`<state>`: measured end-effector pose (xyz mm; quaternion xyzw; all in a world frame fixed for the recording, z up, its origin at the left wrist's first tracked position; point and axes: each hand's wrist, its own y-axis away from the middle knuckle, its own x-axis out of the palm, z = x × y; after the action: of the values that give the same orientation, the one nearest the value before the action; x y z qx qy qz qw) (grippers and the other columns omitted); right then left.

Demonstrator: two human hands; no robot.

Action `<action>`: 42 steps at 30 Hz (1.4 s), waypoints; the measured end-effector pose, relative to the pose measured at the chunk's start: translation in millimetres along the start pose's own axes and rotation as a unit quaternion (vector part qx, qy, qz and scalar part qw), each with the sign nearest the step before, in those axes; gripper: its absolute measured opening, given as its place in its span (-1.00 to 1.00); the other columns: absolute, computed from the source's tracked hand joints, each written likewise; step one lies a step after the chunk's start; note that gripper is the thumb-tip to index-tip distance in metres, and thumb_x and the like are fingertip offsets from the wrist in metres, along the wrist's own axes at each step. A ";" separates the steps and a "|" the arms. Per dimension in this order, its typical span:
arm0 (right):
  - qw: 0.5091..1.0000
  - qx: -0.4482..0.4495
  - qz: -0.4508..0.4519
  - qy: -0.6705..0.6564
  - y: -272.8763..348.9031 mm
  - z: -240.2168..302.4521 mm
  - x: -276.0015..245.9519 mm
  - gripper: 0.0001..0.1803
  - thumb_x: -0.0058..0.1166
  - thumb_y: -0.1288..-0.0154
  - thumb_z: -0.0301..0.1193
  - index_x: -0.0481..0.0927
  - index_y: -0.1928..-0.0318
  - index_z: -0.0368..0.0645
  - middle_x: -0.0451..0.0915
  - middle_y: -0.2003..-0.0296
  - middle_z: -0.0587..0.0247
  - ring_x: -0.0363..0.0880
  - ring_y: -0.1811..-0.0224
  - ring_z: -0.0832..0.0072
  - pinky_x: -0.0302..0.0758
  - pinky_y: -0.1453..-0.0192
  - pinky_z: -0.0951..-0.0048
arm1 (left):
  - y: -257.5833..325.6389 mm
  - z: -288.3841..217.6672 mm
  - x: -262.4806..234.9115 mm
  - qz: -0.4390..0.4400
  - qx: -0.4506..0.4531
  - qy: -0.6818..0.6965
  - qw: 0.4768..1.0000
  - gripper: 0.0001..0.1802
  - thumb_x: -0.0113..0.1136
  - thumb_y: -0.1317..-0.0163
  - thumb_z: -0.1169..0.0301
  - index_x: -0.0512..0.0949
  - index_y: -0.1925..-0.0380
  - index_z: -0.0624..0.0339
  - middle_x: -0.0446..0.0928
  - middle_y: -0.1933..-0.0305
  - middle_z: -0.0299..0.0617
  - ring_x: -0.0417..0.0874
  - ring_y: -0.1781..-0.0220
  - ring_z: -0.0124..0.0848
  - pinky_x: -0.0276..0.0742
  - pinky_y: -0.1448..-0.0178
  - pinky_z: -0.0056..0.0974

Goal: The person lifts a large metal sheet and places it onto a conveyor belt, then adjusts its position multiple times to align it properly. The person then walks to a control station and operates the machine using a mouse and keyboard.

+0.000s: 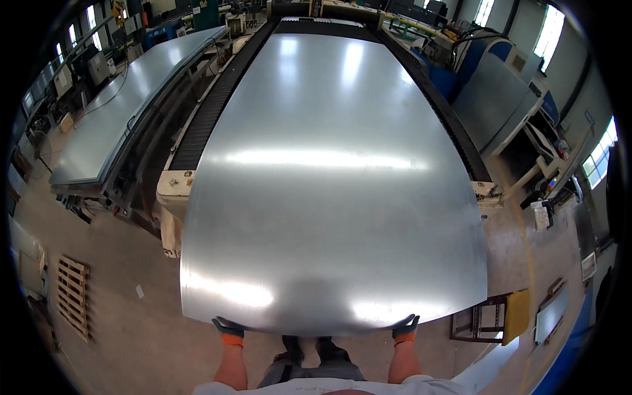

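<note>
A large, shiny sheet of metal (336, 217) lies along a long machine bed and juts out over its near end toward me. My left hand (228, 327), in a dark glove with an orange cuff, grips the sheet's near edge left of the middle. Gloved the same way, my right hand (405, 327) grips that edge on the right. Both thumbs rest on top near the rim, while the other fingers are mostly hidden beneath the sheet.
Black ribbed covers (217, 108) flank the bed on its left side. A stack of metal sheets (125, 112) rests on a rack further left. A wooden pallet (72, 296) lies on the left floor. Near the sheet's right corner stands a chair with a yellow back (515, 317).
</note>
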<state>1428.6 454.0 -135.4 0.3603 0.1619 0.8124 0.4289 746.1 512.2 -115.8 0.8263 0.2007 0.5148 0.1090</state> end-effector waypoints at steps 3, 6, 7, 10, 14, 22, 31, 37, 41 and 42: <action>0.974 0.105 0.151 -0.129 45.4 -11.1 39.5 -0.02 -0.22 -0.17 0.48 0.26 -0.41 0.10 0.23 -0.41 0.22 0.13 -0.45 0.11 0.04 -0.53 -0.02 | -6.0 -14.0 -15.2 -0.086 -0.031 0.022 0.996 -0.02 -0.06 -0.08 -0.49 0.27 -0.39 -0.17 0.14 -0.51 -0.28 0.08 -0.51 -0.12 -0.07 -0.57 0.07; 0.972 0.111 0.153 -0.141 50.9 -27.5 41.2 -0.04 -0.20 -0.18 0.47 0.28 -0.40 0.10 0.24 -0.39 0.26 0.16 -0.42 0.12 0.07 -0.51 -0.02 | -7.8 1.2 -10.3 -0.073 -0.020 0.027 0.997 -0.04 -0.07 -0.11 -0.45 0.26 -0.40 -0.14 0.17 -0.49 -0.27 0.13 -0.49 -0.12 -0.03 -0.55 0.07; 0.966 0.107 0.199 -0.126 53.8 -36.7 50.6 -0.03 -0.22 -0.20 0.45 0.28 -0.39 0.04 0.24 -0.39 0.25 0.18 -0.41 0.12 0.06 -0.51 -0.02 | -7.0 -1.9 -8.9 -0.038 -0.001 0.017 0.999 -0.06 -0.07 -0.13 -0.44 0.26 -0.40 -0.14 0.18 -0.49 -0.26 0.14 -0.48 -0.12 -0.03 -0.55 0.07; 0.966 0.141 0.193 -0.102 91.9 -54.7 86.7 -0.04 -0.23 -0.23 0.43 0.28 -0.39 -0.03 0.23 -0.40 0.25 0.19 -0.41 0.13 0.08 -0.50 -0.01 | 7.2 -13.1 -6.5 -0.021 0.013 0.002 1.000 -0.10 -0.08 -0.17 -0.40 0.27 -0.38 -0.12 0.21 -0.47 -0.25 0.18 -0.46 -0.13 -0.01 -0.54 0.07; 0.995 -0.007 0.086 0.042 83.3 -50.9 63.0 -0.14 -0.08 -0.29 0.28 0.25 -0.40 -0.02 0.26 -0.39 0.23 0.22 -0.42 0.10 0.14 -0.47 -0.09 | 4.0 -14.6 3.4 -0.070 0.006 0.004 0.998 -0.12 -0.08 -0.19 -0.38 0.28 -0.37 -0.07 0.24 -0.44 -0.23 0.21 -0.44 -0.12 0.04 -0.52 0.09; 0.985 0.006 0.158 -0.069 186.8 45.7 123.1 -0.38 0.03 -0.37 0.01 0.37 -0.29 -0.06 0.44 -0.23 0.20 0.40 -0.26 0.14 0.35 -0.34 -0.02 | 91.3 -113.9 121.8 0.060 0.092 -0.013 0.994 -0.24 0.01 -0.32 -0.21 0.29 -0.34 0.06 0.33 -0.37 -0.22 0.32 -0.39 -0.12 0.27 -0.42 0.05; 0.968 0.070 0.223 -0.096 97.4 -6.1 72.7 -0.36 -0.19 -0.44 0.11 0.34 -0.33 -0.02 0.31 -0.36 0.29 0.24 -0.38 0.16 0.21 -0.45 0.05 | 79.6 -44.3 70.8 0.085 -0.021 0.118 0.989 -0.25 -0.16 -0.37 -0.24 0.29 -0.34 0.05 0.32 -0.39 -0.21 0.32 -0.36 -0.10 0.19 -0.45 0.05; 0.959 0.179 0.179 -0.128 102.0 -35.3 55.3 -0.40 -0.32 -0.48 0.09 0.38 -0.30 0.01 0.38 -0.33 0.34 0.26 -0.37 0.25 0.19 -0.44 0.16 | 48.3 -57.3 5.6 -0.090 -0.015 0.032 0.995 -0.32 -0.20 -0.40 -0.12 0.32 -0.31 0.12 0.31 -0.40 -0.20 0.29 -0.38 -0.10 0.17 -0.47 0.01; 0.949 0.126 0.267 -0.114 83.7 -40.5 36.8 -0.29 -0.09 -0.35 0.18 0.37 -0.32 0.01 0.35 -0.34 0.26 0.26 -0.36 0.11 0.18 -0.45 -0.03 | 45.6 -36.5 14.0 -0.068 -0.057 0.063 0.994 -0.36 -0.03 -0.26 -0.11 0.43 -0.19 0.05 0.39 -0.33 -0.20 0.35 -0.34 -0.16 0.22 -0.45 0.01; 0.939 0.122 0.305 -0.105 80.6 -42.8 36.5 -0.28 -0.10 -0.35 0.20 0.36 -0.33 0.01 0.34 -0.35 0.27 0.25 -0.37 0.11 0.17 -0.45 -0.02 | 44.4 -35.4 8.3 -0.049 -0.077 0.077 0.993 -0.36 0.04 -0.20 -0.13 0.47 -0.15 0.02 0.42 -0.31 -0.22 0.36 -0.34 -0.19 0.24 -0.45 0.01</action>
<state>1337.2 438.9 -102.4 0.5253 0.0959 0.8357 0.1281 727.4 475.2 -76.2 0.7624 0.2086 0.5852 0.1810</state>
